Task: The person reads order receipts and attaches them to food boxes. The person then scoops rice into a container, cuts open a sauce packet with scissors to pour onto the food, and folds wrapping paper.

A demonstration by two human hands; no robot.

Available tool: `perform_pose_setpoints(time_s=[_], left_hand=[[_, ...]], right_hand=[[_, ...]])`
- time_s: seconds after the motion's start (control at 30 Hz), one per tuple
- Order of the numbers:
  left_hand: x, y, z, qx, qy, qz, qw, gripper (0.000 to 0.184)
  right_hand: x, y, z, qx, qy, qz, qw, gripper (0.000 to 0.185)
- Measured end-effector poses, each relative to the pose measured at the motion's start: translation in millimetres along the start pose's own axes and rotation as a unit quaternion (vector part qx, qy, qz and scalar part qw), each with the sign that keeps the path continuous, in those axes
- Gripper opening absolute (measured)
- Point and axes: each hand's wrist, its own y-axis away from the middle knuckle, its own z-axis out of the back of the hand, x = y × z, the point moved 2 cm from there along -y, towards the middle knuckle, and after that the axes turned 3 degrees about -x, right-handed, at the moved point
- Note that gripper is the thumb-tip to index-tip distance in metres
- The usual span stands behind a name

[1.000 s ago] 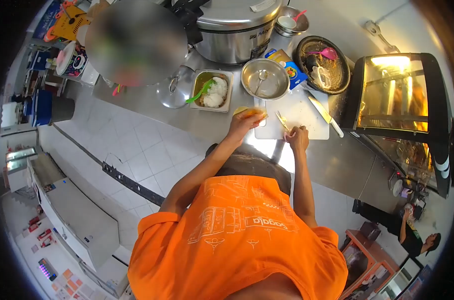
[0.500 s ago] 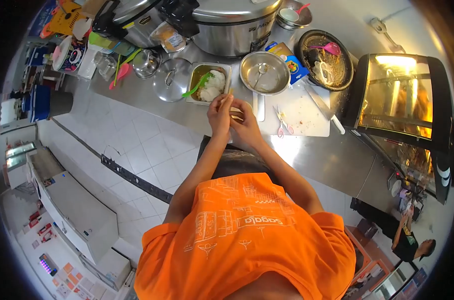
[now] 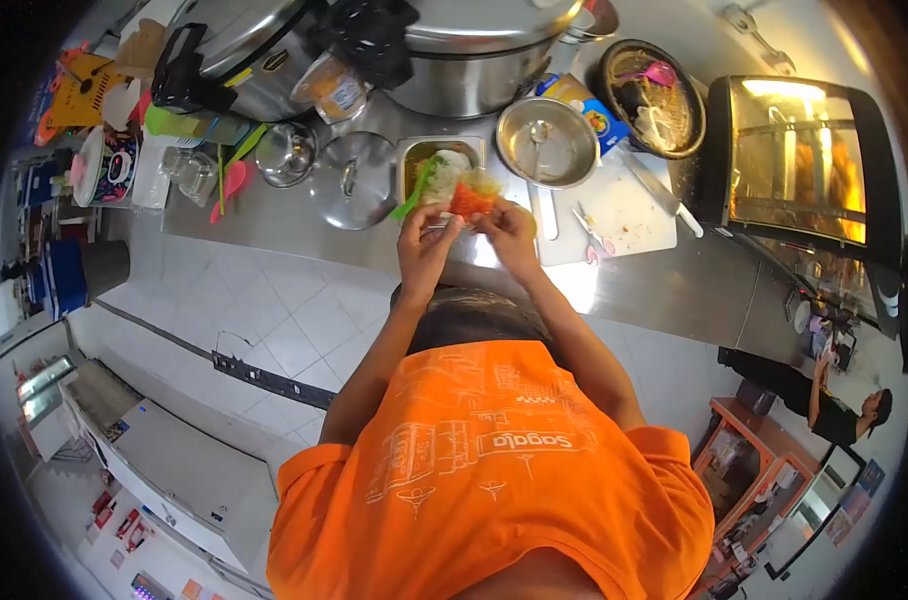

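Observation:
My left hand (image 3: 427, 248) and my right hand (image 3: 510, 236) pinch the near edge of a small clear bag with an orange-red patch (image 3: 473, 197). Whether that patch is print or contents, I cannot tell. Just beyond my fingers is a steel food pan (image 3: 479, 150) of white rice (image 3: 445, 174), partly covered by the bag in this view. A green spoon (image 3: 410, 203) leans in the rice, its handle over the pan's near left side. Right of the pan stands a steel bowl (image 3: 504, 142) with a metal spoon (image 3: 538, 145) in it.
Scissors (image 3: 594, 233) and a knife (image 3: 667, 192) lie at the white cutting board (image 3: 629, 230). A pot lid (image 3: 350, 190) is left of the pan. Large steel pots (image 3: 474, 70) stand behind. A lit glass cabinet (image 3: 794, 170) is at right; another person (image 3: 834, 415) stands beyond.
My hands have moved apart from being close together. The clear bag with the orange-red patch now shows between them. The view has shifted slightly.

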Motion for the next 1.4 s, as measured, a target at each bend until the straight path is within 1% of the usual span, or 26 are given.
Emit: perform_pose_setpoints(time_s=[0.03,0.1,0.13,0.17,0.23,0.27,0.3,0.4,0.47,0.5,0.57,0.6,0.67,0.73,0.8,0.87,0.9,0.97,1.1,1.17,1.2,1.27,1.3,1.37,1.4], left_hand=[[3,-5,9,-0.002,0.001,0.003,1.0,0.04],[11,-19,20,0.057,0.023,0.087,0.994,0.042],[14,-24,23,0.125,0.117,0.143,0.975,0.036],[18,-30,25,0.128,0.121,0.146,0.974,0.036],[33,-35,20,0.164,0.184,0.213,0.945,0.031],[39,-39,19,0.159,0.179,0.221,0.945,0.025],[43,-41,18,0.159,0.185,0.223,0.944,0.025],[44,-46,17,0.169,0.188,0.235,0.939,0.025],[42,-49,18,0.132,0.205,0.249,0.937,0.023],[46,-51,19,0.131,0.207,0.248,0.937,0.023],[58,-55,20,0.108,0.233,0.28,0.925,0.018],[63,-56,21,0.107,0.235,0.28,0.925,0.018],[68,-59,20,0.106,0.249,0.276,0.922,0.014],[66,-59,23,0.102,0.25,0.284,0.92,0.015],[66,-60,25,0.096,0.25,0.291,0.918,0.015],[59,-60,24,0.106,0.248,0.295,0.917,0.016],[53,-59,23,0.104,0.249,0.294,0.917,0.016],[42,-57,22,0.121,0.277,0.316,0.899,0.019],[53,-62,18,0.114,0.262,0.306,0.908,0.022],[52,-62,17,0.131,0.202,0.294,0.925,0.031],[49,-63,17,0.132,0.202,0.294,0.925,0.031],[43,-64,19,0.131,0.16,0.274,0.939,0.028],[43,-64,19,0.131,0.16,0.273,0.939,0.028],[41,-64,20,0.12,0.154,0.268,0.944,0.026],[41,-63,19,0.12,0.154,0.268,0.943,0.026]], right_hand=[[2,-2,1,0.012,-0.003,-0.015,1.0,0.019],[1,-9,4,0.05,-0.01,-0.067,0.996,0.022],[1,-13,5,0.062,0.015,-0.07,0.995,0.022],[5,-16,2,0.058,0.019,-0.072,0.996,0.022],[10,-16,-2,0.04,0.081,-0.102,0.991,0.024],[19,-14,-9,0.028,0.111,-0.124,0.986,0.023],[17,-16,-14,0.027,0.116,-0.126,0.985,0.023],[2,-20,-22,-0.023,0.075,-0.137,0.988,0.024],[-5,-23,-25,-0.055,0.047,-0.142,0.987,0.026],[-7,-26,-26,-0.054,0.049,-0.142,0.987,0.026],[-8,-29,-29,-0.07,-0.002,-0.175,0.982,0.021],[-8,-30,-32,-0.07,-0.001,-0.175,0.982,0.021],[-9,-32,-35,-0.122,-0.016,-0.197,0.973,0.014],[-11,-32,-37,-0.13,-0.007,-0.194,0.972,0.012],[-9,-32,-41,-0.136,0.003,-0.191,0.972,0.012],[-6,-31,-44,-0.164,0.054,-0.169,0.97,0.017],[-8,-33,-40,-0.161,0.056,-0.17,0.971,0.017],[-8,-36,-34,-0.133,0.121,-0.13,0.975,0.023],[-2,-36,-35,-0.119,0.13,-0.126,0.976,0.024],[-9,-37,-35,-0.139,0.122,-0.207,0.961,0.022],[-12,-37,-36,-0.14,0.122,-0.206,0.961,0.022],[-15,-38,-39,-0.137,0.042,-0.193,0.971,0.023],[-15,-40,-39,-0.137,0.042,-0.192,0.971,0.023],[-14,-43,-35,-0.199,0.1,-0.198,0.955,0.022],[-13,-45,-34,-0.199,0.1,-0.198,0.954,0.022]])
